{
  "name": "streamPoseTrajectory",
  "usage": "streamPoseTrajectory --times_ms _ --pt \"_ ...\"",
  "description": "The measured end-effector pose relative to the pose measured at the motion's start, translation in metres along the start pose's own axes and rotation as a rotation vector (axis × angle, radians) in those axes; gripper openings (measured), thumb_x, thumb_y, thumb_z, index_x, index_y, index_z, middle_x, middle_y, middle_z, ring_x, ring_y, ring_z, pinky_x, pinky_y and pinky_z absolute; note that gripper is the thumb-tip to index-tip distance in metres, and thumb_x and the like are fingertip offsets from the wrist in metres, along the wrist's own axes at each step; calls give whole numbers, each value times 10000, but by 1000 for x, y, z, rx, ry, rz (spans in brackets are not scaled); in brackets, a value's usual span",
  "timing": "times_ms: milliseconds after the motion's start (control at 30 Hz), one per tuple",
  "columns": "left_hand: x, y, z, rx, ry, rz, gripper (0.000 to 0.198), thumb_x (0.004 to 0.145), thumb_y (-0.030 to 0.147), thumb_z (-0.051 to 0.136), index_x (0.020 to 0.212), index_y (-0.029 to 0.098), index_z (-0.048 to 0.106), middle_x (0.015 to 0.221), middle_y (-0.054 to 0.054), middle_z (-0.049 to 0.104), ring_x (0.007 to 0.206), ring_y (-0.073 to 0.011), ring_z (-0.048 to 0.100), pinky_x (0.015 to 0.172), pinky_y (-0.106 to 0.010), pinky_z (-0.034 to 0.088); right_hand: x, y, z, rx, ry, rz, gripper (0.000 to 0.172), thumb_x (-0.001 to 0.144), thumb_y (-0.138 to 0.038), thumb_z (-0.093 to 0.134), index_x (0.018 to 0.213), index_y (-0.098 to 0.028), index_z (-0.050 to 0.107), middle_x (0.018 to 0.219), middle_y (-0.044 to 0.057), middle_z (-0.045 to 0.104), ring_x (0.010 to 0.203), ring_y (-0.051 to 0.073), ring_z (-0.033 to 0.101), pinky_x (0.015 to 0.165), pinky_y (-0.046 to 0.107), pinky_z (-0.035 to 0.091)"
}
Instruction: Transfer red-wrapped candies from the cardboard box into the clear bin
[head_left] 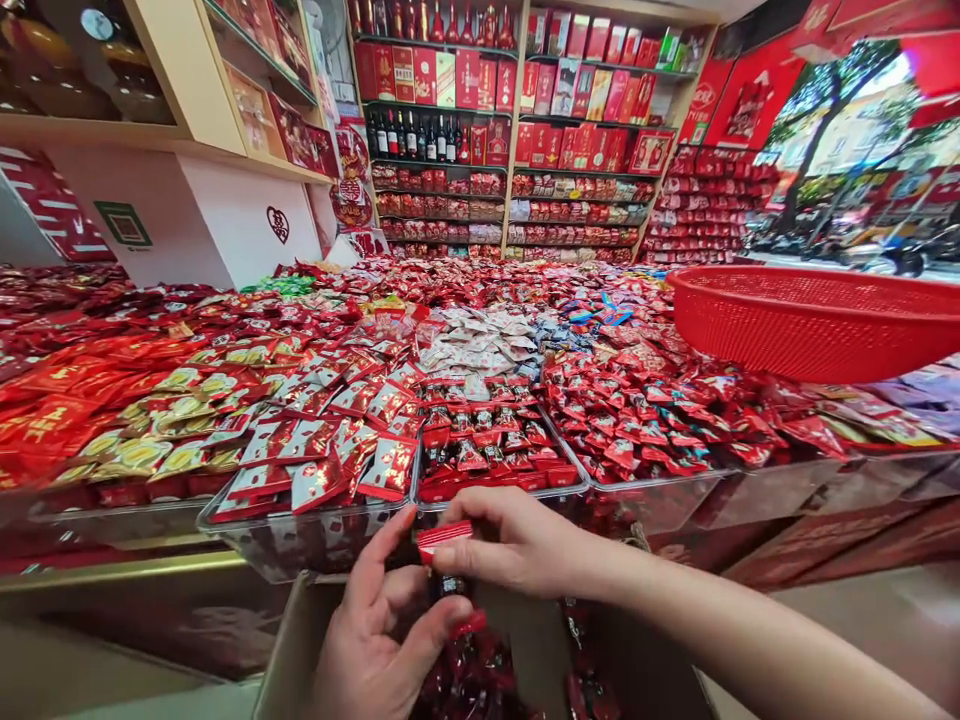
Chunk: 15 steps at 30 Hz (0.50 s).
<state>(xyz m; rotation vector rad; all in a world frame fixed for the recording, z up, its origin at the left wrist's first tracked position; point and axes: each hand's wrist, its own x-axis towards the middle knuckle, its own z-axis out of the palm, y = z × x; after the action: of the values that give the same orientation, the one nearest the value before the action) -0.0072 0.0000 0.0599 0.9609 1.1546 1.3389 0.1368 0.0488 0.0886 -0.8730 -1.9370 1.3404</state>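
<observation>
My left hand and my right hand meet low in the middle, both pinching one small red-wrapped candy. Its upper red end shows between my right fingers, its dark middle and lower red end between my left thumb and fingers. The hands hover over an open cardboard box with more red-wrapped candies inside. Just beyond them is a clear bin filled with the same dark-and-red candies.
A wide counter holds several clear bins heaped with red, gold and white wrapped sweets. A red mesh basket hangs at the right. Shelves of red boxes and bottles line the back wall. A street shows at far right.
</observation>
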Motion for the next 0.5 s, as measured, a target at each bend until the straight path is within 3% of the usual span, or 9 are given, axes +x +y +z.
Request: streamPoseTrajectory --times_ms 100,200,267,367,433,500 --pt "-4 2 8 97 -118 23 714 592 342 719 1220 255 390 594 82 664 579 -104 636 559 -155 501 -4 10 4 112 128 54 377 739 -487 546 609 -132 533 536 -39 428 496 66 346 461 199 288" --pt "-8 -1 8 95 -128 69 643 612 328 705 1179 247 410 575 94 642 538 -81 607 557 -141 482 -8 15 5 220 185 118 381 715 -501 563 604 -140 515 485 -51 411 440 60 338 423 195 279" --pt "-8 -2 8 76 -104 64 636 605 334 710 1162 247 416 619 78 669 595 -95 630 604 -152 492 -12 16 7 160 276 53 324 761 -453 533 666 -143 533 533 -30 470 463 71 394 449 198 335" --pt "-5 -1 5 30 -71 -17 727 584 358 724 1204 276 353 718 43 715 733 -141 658 683 -203 506 -21 16 11 -268 404 -320 243 784 -367 539 864 -139 565 811 61 574 693 121 513 609 232 432" --pt "-2 2 2 -4 -52 -107 795 555 380 741 1221 296 315 730 26 727 752 -181 666 655 -243 520 -26 15 15 -647 339 -567 272 761 -359 572 923 -140 565 988 100 564 810 154 517 671 255 445" --pt "0 5 0 -35 -45 -179 850 508 408 763 1220 310 309 718 21 730 710 -202 672 596 -257 526 -28 14 19 -970 269 -700 173 771 -297 558 853 -146 579 1001 85 584 747 154 511 603 256 437"
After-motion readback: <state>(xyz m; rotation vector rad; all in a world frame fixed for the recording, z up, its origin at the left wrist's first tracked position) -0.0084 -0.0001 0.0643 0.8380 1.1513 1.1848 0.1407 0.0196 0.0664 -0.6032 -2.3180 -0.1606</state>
